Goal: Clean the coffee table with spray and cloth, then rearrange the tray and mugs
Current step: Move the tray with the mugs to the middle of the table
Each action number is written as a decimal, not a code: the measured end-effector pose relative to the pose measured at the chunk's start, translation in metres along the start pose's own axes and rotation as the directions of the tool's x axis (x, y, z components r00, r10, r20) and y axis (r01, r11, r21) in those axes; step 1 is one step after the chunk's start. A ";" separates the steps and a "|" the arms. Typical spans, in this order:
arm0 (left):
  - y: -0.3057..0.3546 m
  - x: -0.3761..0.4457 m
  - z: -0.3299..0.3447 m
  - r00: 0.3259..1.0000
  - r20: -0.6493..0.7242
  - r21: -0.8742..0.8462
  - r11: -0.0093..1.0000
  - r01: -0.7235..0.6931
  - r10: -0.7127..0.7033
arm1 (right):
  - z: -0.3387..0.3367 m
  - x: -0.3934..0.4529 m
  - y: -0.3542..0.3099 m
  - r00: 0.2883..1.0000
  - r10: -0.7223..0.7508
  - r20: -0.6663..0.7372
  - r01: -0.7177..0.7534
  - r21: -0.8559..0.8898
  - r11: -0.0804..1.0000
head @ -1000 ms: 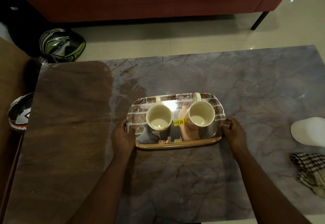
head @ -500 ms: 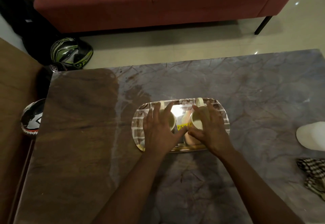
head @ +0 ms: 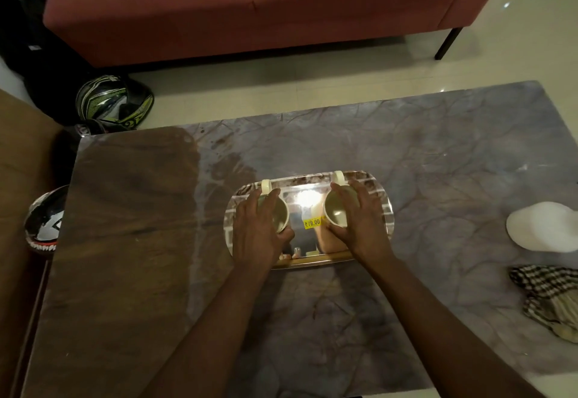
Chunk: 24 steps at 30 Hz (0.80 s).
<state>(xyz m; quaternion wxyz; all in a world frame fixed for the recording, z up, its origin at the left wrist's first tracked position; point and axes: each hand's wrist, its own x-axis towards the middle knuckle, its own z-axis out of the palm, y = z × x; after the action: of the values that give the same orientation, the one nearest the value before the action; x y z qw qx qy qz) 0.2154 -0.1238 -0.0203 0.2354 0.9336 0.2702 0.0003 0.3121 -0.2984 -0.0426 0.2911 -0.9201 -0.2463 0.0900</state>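
At frame centre, our left hand (head: 256,225) and right hand (head: 356,222) each clasp a mug (head: 336,214) on the tray (head: 386,210); counter (head: 438,153) apparently wiped, cloth (head: 550,297) aside, only rearranging left.

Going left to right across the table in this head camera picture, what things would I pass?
Left hand gripping the left mug → yellow price sticker on the tray → right mug gripped by the right hand → white cap-like object with the checked cloth nearer.
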 end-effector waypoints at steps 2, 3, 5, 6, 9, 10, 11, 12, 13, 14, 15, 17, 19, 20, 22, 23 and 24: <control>0.001 -0.001 -0.001 1.000 -0.005 -0.021 1.000 -0.006 0.006 | 0.001 -0.002 -0.005 1.000 -0.021 0.005 0.021 -0.008 1.000; 0.001 -0.001 -0.002 1.000 -0.005 -0.031 1.000 -0.005 0.005 | 0.002 -0.003 -0.007 1.000 -0.029 0.004 0.029 -0.019 0.999; 0.001 -0.001 -0.003 1.000 0.001 -0.035 0.999 -0.005 0.005 | 0.003 -0.004 -0.009 1.000 -0.020 -0.003 0.020 -0.032 0.999; 0.000 0.000 -0.003 1.000 0.001 -0.034 0.999 -0.008 0.008 | 0.004 -0.004 -0.009 1.000 -0.011 -0.005 0.011 -0.035 0.999; -0.001 0.000 -0.003 1.000 -0.008 -0.040 0.999 -0.024 0.023 | 0.006 -0.004 -0.009 1.000 0.019 -0.010 -0.019 -0.039 0.999; -0.001 0.000 -0.003 1.000 -0.012 -0.034 0.999 -0.029 0.029 | 0.007 -0.003 -0.008 1.000 0.026 -0.008 -0.027 -0.038 0.999; -0.001 0.000 -0.002 0.999 -0.008 -0.030 0.999 -0.031 0.031 | 0.006 -0.003 -0.008 0.999 0.032 0.000 -0.032 -0.040 0.999; -0.001 0.001 -0.003 1.000 0.000 -0.025 0.999 -0.031 0.031 | 0.005 -0.002 -0.008 0.999 0.034 0.011 -0.034 -0.051 0.998; -0.001 0.001 -0.002 1.000 0.011 -0.023 0.999 -0.027 0.028 | 0.004 -0.001 -0.008 0.999 0.035 0.028 -0.033 -0.071 0.997; -0.001 0.000 -0.002 1.000 0.016 -0.021 0.999 -0.025 0.025 | 0.002 -0.001 -0.009 0.998 0.035 0.048 -0.030 -0.095 0.995; 0.000 -0.001 -0.002 1.000 0.013 -0.013 1.000 -0.027 0.027 | -0.002 -0.002 -0.011 0.997 0.040 0.063 -0.032 -0.113 0.993; 0.005 -0.007 -0.009 0.997 -0.042 0.012 0.998 -0.062 0.062 | -0.014 -0.005 -0.017 0.998 0.033 0.044 -0.028 -0.122 0.992; 0.018 -0.013 -0.015 0.990 -0.101 -0.002 0.996 -0.094 0.093 | -0.029 -0.014 -0.023 1.000 -0.001 -0.005 0.000 -0.087 0.996; 0.026 -0.019 -0.016 0.987 -0.111 -0.018 0.992 -0.122 0.119 | -0.036 -0.021 -0.025 1.000 -0.005 0.000 0.005 -0.060 0.998; 0.051 -0.033 -0.026 0.977 -0.103 -0.101 0.975 -0.198 0.187 | -0.056 -0.042 -0.032 0.999 0.031 0.017 -0.031 -0.005 0.999; 0.065 -0.039 -0.028 0.971 -0.097 -0.151 0.961 -0.232 0.219 | -0.068 -0.053 -0.034 0.999 0.045 -0.022 -0.045 0.018 0.999; 0.081 -0.042 -0.030 0.963 -0.089 -0.184 0.946 -0.265 0.253 | -0.081 -0.065 -0.033 0.996 0.066 -0.057 -0.063 0.042 0.997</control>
<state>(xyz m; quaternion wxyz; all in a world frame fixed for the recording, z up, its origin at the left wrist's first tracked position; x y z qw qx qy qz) 0.2167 -0.1923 0.0471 0.3145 0.9330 0.1514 0.0875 0.2682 -0.3479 0.0442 0.3134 -0.9238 -0.2061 0.0771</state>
